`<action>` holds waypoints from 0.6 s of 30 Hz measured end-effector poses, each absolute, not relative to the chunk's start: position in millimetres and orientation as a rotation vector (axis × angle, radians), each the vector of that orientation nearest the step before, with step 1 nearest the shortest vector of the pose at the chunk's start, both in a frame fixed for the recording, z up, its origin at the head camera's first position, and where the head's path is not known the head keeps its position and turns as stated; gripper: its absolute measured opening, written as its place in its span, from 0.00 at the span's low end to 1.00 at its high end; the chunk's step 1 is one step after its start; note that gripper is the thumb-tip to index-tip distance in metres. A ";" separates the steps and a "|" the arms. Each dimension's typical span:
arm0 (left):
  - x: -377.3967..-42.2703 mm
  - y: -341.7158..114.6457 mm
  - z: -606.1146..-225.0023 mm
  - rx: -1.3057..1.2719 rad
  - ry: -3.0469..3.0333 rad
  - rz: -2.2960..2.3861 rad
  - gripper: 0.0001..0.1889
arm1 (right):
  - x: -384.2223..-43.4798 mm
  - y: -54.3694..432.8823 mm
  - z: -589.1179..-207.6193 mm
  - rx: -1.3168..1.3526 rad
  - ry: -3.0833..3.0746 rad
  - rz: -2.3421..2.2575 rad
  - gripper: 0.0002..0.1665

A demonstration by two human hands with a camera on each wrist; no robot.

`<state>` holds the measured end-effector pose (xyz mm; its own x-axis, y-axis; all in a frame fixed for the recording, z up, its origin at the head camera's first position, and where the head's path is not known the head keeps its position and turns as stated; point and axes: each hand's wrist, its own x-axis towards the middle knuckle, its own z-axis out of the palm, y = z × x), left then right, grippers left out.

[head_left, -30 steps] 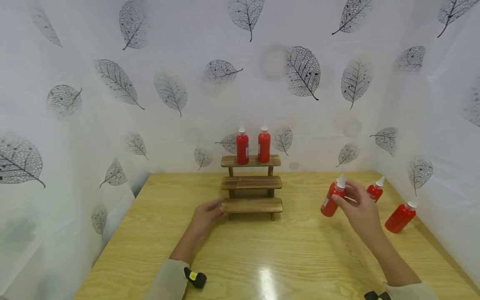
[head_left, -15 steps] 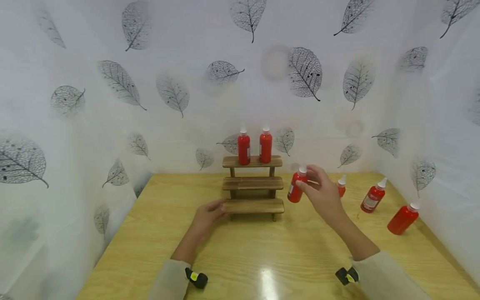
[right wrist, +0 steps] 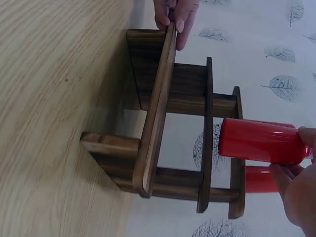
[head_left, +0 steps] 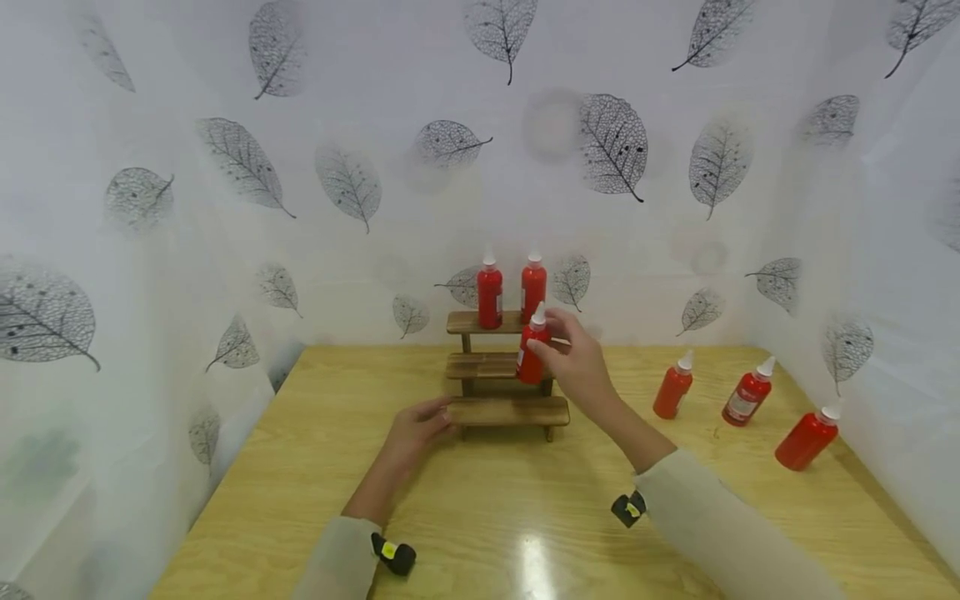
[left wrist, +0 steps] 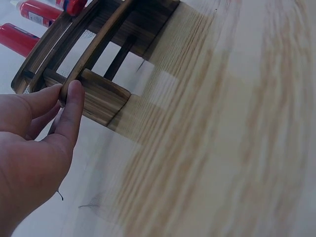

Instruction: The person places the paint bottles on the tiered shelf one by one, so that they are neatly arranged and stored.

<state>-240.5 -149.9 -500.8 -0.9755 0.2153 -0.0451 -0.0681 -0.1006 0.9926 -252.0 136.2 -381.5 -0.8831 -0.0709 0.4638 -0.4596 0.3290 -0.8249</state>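
Note:
A three-tier wooden display stand (head_left: 510, 411) stands on the table. My left hand (head_left: 409, 437) pinches the left end of its lowest tier between thumb and fingers, plain in the left wrist view at the tier's end (left wrist: 74, 81). My right hand (head_left: 581, 364) holds a red squeeze bottle (head_left: 529, 360) with a white nozzle, thumb and fingers round its upper part. That bottle is upright in front of the middle tier's right half; whether its base (right wrist: 224, 138) touches the tier cannot be told. Two matching bottles, a left one (head_left: 490, 298) and a right one (head_left: 533, 287), stand on the top tier.
Three more red bottles are on the table at the right: one upright (head_left: 672, 392), one beside it (head_left: 746, 396), and one near the right edge (head_left: 806, 439). A white leaf-print curtain (head_left: 420, 75) hangs behind and at both sides of the wooden table (head_left: 450, 517).
My right hand has carried the red squeeze bottle leftward and up from the table's right side to the stand's middle tier. My left hand has stayed on the lowest tier.

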 end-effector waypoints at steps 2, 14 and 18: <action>-241.1 -149.8 -501.2 0.169 1.964 2.190 0.25 | -257.3 128.6 -381.5 0.484 -2.259 1.566 0.31; -241.8 -150.2 -501.2 0.156 1.965 2.183 0.25 | -278.8 87.8 -380.1 0.514 -2.329 1.509 0.32; -241.5 -150.7 -502.0 0.161 1.974 2.174 0.25 | -282.5 79.9 -380.9 0.519 -2.342 1.526 0.30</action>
<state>-241.5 -150.7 -502.0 -0.9741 0.2199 -0.0534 -0.0743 -0.0880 0.9933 -282.5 79.9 -380.9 -0.8907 -0.1367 0.4336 -0.4519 0.3712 -0.8112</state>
